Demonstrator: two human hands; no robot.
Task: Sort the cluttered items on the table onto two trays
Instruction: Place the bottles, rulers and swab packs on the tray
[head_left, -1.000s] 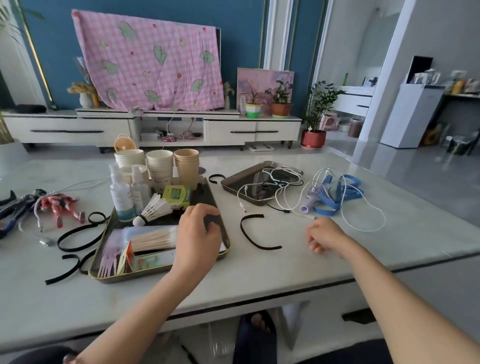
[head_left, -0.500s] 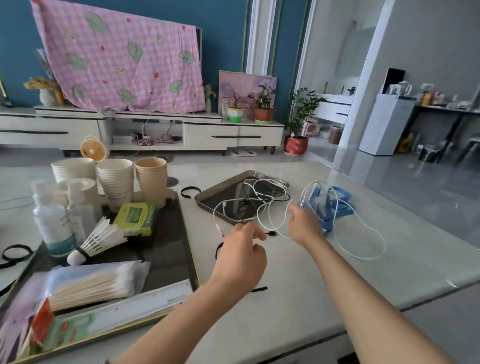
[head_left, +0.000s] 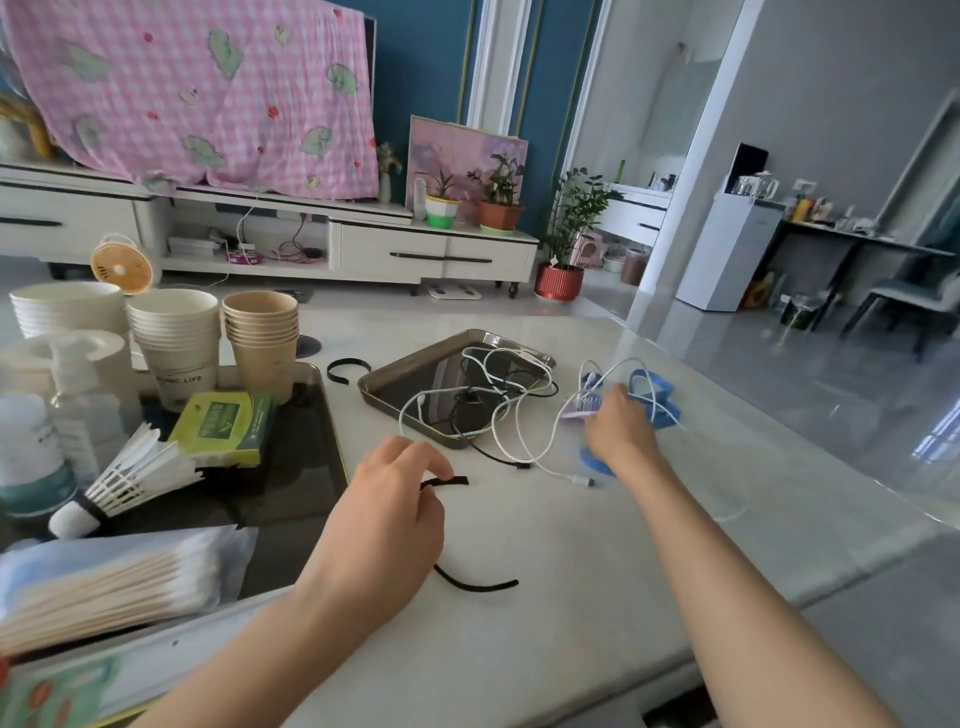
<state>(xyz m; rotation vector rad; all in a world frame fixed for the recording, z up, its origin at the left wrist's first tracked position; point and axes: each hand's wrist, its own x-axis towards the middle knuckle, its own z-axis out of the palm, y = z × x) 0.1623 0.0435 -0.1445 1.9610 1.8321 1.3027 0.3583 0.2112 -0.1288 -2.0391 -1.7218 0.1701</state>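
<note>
The left hand pinches one end of a black strap lying curved on the bare table between the two trays. The right hand closes on a lilac brush among white cables – beside the small tray, well inside the table's right edge. The big tray is crowded; open tabletop lies in front.

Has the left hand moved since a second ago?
Yes. The left hand left the big dark tray and went right, onto the curved black strap on the table.
</note>
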